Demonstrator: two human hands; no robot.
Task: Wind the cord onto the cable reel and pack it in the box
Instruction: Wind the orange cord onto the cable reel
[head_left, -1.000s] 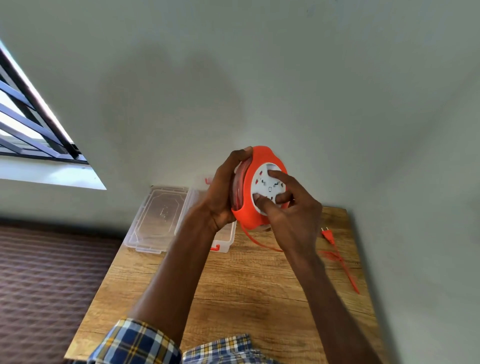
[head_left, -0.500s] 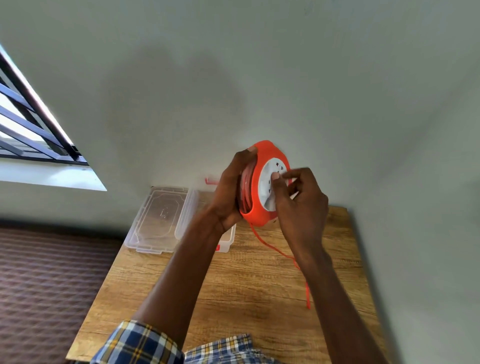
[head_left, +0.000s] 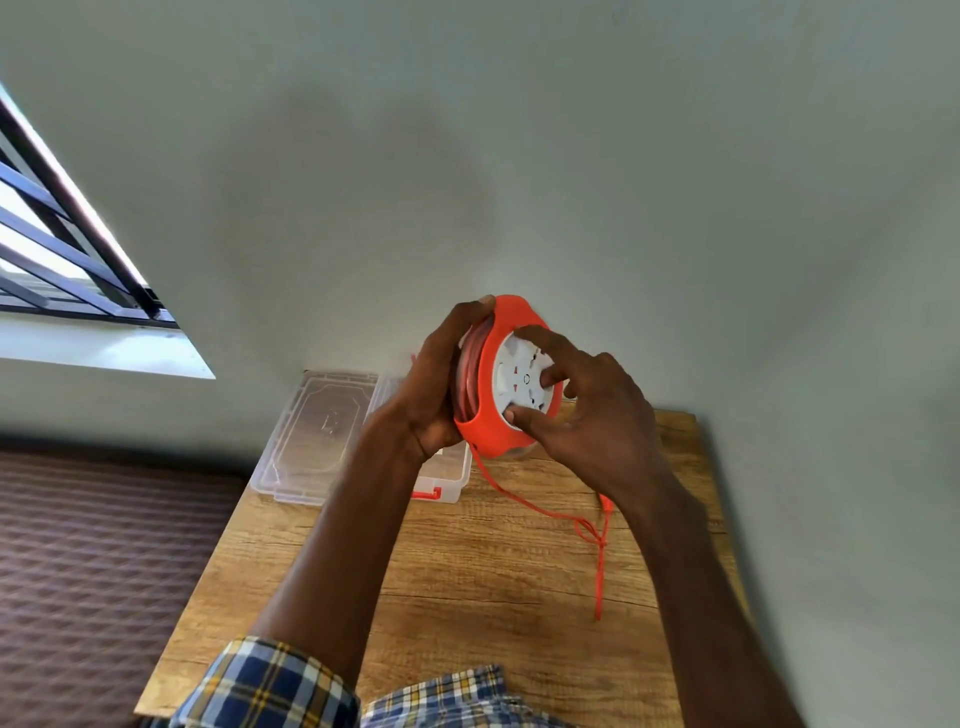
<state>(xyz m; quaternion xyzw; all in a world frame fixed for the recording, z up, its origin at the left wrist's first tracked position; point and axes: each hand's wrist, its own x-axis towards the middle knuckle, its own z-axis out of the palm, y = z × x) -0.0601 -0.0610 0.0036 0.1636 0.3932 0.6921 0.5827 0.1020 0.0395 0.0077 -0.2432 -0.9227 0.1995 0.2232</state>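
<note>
— So, from the head view, how will that cable reel (head_left: 485, 436) handle?

— Light and rigid, I'd judge: a hard plastic shell that sits easily in one hand. My left hand (head_left: 436, 389) grips it by the rim, thumb over the top edge, fingers curled behind, and I'd take hold there again. The loose cord (head_left: 524, 501) is thin and limp, so it could snag or kink; there is a small tangle low at about four o'clock from the reel.

— And the right hand?

— My right hand (head_left: 587, 421) has its fingertips (head_left: 548, 376) spread and pressed on the white centre disc, curled round it as if to turn it. It carries nothing else.

— What does the reel look like, and where is it?

— Orange, wavy-edged, with a white socket face toward me and red coils showing in the groove. It is held up in the air above the far end of the table (head_left: 467, 597). The cord drops from its lower edge and trails across the wood to five o'clock. The clear box (head_left: 447, 486) lies open at about eight o'clock from the reel, its lid (head_left: 317, 431) beside it.
</note>
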